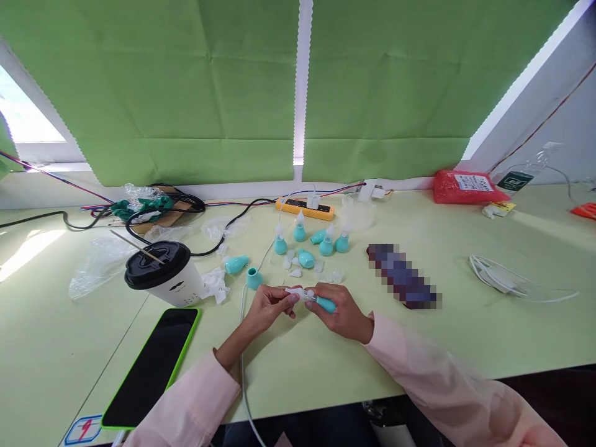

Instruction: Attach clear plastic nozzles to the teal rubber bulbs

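Observation:
My left hand (270, 308) pinches a small translucent white plastic piece (294, 292) in front of me. My right hand (339, 310) is closed around a small teal-handled tool (326, 304), whose shiny front end meets the white piece; its exact kind is unclear. Just beyond my left hand stands an open teal bulb (254, 279) without a tip. Farther back, several teal bulbs with clear nozzles stand upright, among them one bulb (299, 230). Other bulbs lie on their sides, such as a bulb (237, 264) at the left and a bulb (306, 258) nearer the middle. Loose white pieces (295, 272) lie between them.
A lidded paper cup (172, 285), crumpled tissue (215, 285) and a green-edged phone (153, 363) are at left. A white cable (242, 347) runs by my left wrist. An orange power strip (305, 209) lies behind; a pixelated object (403, 276), charger (498, 280) and red package (465, 188) are right.

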Tool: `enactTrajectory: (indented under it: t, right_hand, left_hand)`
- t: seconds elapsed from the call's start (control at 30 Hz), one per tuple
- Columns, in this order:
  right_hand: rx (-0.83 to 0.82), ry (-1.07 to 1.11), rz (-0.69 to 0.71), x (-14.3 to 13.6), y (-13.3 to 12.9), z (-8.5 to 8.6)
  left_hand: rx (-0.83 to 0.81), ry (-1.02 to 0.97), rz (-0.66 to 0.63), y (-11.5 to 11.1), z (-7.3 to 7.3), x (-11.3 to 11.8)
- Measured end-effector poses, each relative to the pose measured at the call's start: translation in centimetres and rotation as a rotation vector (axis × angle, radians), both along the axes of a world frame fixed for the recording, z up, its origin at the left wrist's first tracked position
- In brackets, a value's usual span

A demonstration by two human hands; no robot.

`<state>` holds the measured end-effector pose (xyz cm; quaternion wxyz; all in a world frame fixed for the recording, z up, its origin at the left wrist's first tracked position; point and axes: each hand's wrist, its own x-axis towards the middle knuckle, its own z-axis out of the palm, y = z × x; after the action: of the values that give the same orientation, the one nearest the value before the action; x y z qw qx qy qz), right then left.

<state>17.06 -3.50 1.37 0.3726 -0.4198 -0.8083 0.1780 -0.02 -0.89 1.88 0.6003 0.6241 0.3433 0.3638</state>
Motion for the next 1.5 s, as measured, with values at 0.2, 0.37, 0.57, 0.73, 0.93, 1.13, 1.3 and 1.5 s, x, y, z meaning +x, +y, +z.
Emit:
enactTrajectory:
  t: [0.2, 0.37, 0.57, 0.73, 0.93, 1.13, 1.3, 1.5]
  right_hand:
    - [-0.127, 0.066, 0.035, -0.1, -0.2, 0.0]
    - [-0.160, 0.081, 0.042, 0.0, 0.1, -0.3]
    - [-0.142, 0.180, 0.078, 0.0, 0.4, 0.8]
    - [0.025, 0.293, -0.076, 1.8, 1.4, 2.3]
    - [0.160, 0.358, -0.381, 6.2, 4.2, 2.6]
    - [0.054, 0.227, -0.612, 8.4, 6.9, 0.5]
    - [-0.025, 0.112, -0.654, 8.6, 7.8, -1.1]
    - [0.019, 0.040, -0.728, 8.7, 7.7, -1.2]
  left_hand:
    - [-0.036, -0.005, -0.095, 0.2, -0.2, -0.6]
    - [-0.003, 0.006, -0.122, 0.2, 0.1, -0.5]
    - [0.059, 0.060, -0.050, 0.2, 0.4, -0.5]
    - [0.064, 0.070, 0.048, 0.4, 0.4, -0.7]
    - [0.514, 0.484, 0.417, 1.0, 0.4, -1.6]
    - [0.757, 0.903, 0.335, 1.8, -1.5, -1.7]
    - [0.950, 0.960, 0.144, 1.2, -2.3, -0.9]
    - [0.972, 0.987, 0.010, 0.4, -2.7, -0.4]
